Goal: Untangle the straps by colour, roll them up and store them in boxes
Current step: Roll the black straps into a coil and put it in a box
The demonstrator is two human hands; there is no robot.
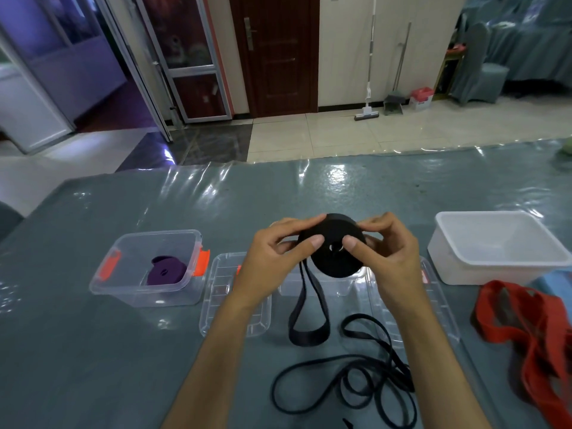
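Both hands hold a thick roll of black strap (335,261) above the table. My left hand (278,252) grips its left side, thumb on the roll's face. My right hand (387,252) pinches the right side, thumb beside the centre hole. The unrolled black strap tail (349,376) hangs down from the roll and lies in loose loops near the table's front edge. A rolled purple strap (167,270) sits in a clear box with orange clasps (123,289) at the left. A tangled red strap (532,323) lies at the right.
A white tub (464,261) stands at the right, behind the red strap. Two clear lids (216,305) (439,308) and another clear box (297,289) lie under my hands. Shiny plastic film covers the grey table (123,366). Tiled floor, a door and mops are beyond.
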